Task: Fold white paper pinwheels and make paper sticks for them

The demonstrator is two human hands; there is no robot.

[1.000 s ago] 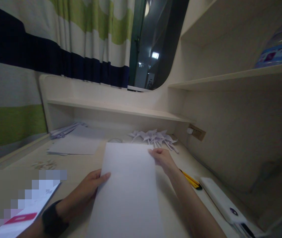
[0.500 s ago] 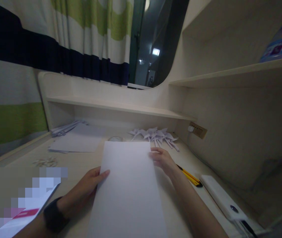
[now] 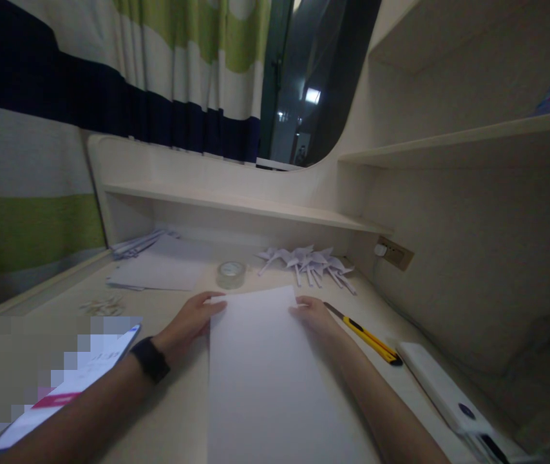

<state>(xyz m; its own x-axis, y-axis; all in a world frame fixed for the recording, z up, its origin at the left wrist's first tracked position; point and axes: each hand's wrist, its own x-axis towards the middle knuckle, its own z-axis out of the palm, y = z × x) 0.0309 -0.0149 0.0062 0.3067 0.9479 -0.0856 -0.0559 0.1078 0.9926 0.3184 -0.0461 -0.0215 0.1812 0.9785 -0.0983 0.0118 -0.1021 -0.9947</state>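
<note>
A long white sheet of paper (image 3: pixel 265 374) runs from the middle of the desk toward me. My left hand (image 3: pixel 200 317) pinches its far left corner, thumb on top and fingers underneath. At the far right corner my right hand (image 3: pixel 314 314) grips the edge in the same way. Just beyond the paper stands a roll of clear tape (image 3: pixel 230 274). To the right of my right hand lies a yellow utility knife (image 3: pixel 364 335) with a black end.
Several folded paper pinwheels (image 3: pixel 306 261) lie at the back. A stack of white paper (image 3: pixel 163 263) sits back left, small pale pieces (image 3: pixel 104 305) nearer. A lit tablet-like screen (image 3: pixel 72 386) is by my left forearm; a white long device (image 3: pixel 444 383) lies right, below a wall socket (image 3: pixel 395 252).
My left hand has slid forward along the paper's left edge to its far corner. The paper's far edge has come nearer, uncovering the tape roll. The view has shifted slightly.
</note>
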